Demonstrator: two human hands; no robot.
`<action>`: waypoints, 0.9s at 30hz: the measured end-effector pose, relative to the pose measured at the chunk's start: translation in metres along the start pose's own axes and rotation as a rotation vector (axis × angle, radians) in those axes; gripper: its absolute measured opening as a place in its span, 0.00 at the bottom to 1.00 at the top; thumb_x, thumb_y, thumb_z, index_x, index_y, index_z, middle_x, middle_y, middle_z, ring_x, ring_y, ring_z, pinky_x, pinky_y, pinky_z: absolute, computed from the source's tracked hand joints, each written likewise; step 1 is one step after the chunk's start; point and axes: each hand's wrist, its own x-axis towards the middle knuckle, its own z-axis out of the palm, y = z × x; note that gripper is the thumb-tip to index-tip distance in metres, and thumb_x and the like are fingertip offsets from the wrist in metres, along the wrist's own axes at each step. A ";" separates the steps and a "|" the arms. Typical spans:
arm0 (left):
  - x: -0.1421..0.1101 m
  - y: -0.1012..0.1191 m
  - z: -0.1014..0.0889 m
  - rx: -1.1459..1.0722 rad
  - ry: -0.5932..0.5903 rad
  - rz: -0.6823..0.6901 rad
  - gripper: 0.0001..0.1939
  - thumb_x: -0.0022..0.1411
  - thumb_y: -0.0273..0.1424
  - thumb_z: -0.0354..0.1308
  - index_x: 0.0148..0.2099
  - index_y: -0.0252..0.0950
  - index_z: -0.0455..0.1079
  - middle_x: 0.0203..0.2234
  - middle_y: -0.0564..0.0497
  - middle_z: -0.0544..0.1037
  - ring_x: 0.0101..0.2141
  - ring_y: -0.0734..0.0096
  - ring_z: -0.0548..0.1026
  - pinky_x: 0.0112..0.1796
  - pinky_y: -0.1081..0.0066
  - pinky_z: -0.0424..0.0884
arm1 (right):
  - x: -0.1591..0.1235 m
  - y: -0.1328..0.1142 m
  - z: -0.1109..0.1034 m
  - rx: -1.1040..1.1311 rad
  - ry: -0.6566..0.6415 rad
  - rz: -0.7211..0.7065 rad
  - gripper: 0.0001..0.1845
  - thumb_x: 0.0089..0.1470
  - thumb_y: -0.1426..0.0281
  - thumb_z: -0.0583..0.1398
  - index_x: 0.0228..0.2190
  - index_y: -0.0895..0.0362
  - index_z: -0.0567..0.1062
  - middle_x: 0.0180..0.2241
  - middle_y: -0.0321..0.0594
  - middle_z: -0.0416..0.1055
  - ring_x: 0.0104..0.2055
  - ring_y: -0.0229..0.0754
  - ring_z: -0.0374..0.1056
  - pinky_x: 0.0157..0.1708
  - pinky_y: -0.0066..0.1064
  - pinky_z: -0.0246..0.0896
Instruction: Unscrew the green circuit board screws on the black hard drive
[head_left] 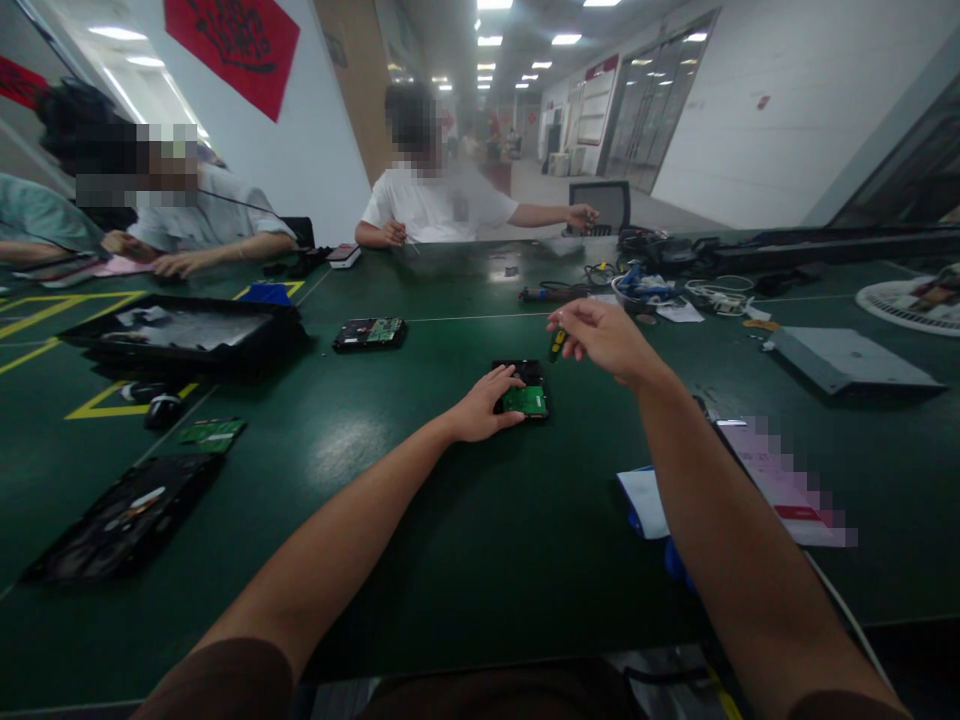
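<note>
A hard drive (531, 401) with a green circuit board facing up lies on the table in front of me. My left hand (484, 405) holds it from the left, fingers over its top and thumb at its near edge. Just above and right of the drive, my right hand (589, 335) is closed on a screwdriver (557, 345) with a green and yellow handle. The screwdriver's tip cannot be made out. Farther left sits a second hard drive (370, 334), board side up and apart from both hands.
A black tray (180, 335) stands at the left, near a black casing (124, 520) and a loose circuit board (212, 434). To the right are a grey metal box (855, 358), a pink-screened device (780, 480) and cables (720, 297). Co-workers (442, 200) sit across the table.
</note>
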 end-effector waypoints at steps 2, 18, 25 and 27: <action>0.000 0.000 0.000 0.000 0.003 -0.002 0.34 0.65 0.44 0.64 0.69 0.41 0.63 0.76 0.40 0.49 0.75 0.48 0.43 0.71 0.42 0.44 | -0.001 -0.001 0.000 -0.008 -0.019 0.004 0.12 0.66 0.60 0.61 0.43 0.55 0.79 0.30 0.40 0.77 0.26 0.37 0.69 0.25 0.29 0.63; -0.001 0.000 0.000 0.012 0.010 0.013 0.34 0.66 0.44 0.63 0.69 0.39 0.63 0.76 0.39 0.49 0.75 0.48 0.44 0.72 0.45 0.45 | -0.001 -0.003 0.001 0.027 -0.036 0.022 0.09 0.64 0.64 0.61 0.42 0.54 0.79 0.38 0.43 0.79 0.26 0.37 0.71 0.23 0.30 0.63; 0.000 -0.001 0.001 0.017 0.006 0.002 0.34 0.66 0.44 0.64 0.69 0.41 0.62 0.76 0.40 0.49 0.75 0.48 0.43 0.72 0.43 0.45 | -0.001 -0.004 0.001 -0.156 0.112 0.018 0.06 0.60 0.66 0.65 0.33 0.55 0.78 0.29 0.38 0.76 0.25 0.36 0.67 0.25 0.29 0.61; 0.000 0.000 0.001 0.020 0.004 0.006 0.34 0.66 0.44 0.63 0.70 0.41 0.62 0.76 0.40 0.49 0.75 0.48 0.43 0.72 0.43 0.45 | -0.001 -0.003 0.002 -0.141 0.085 0.016 0.08 0.62 0.64 0.64 0.34 0.55 0.78 0.30 0.39 0.77 0.24 0.36 0.68 0.24 0.29 0.60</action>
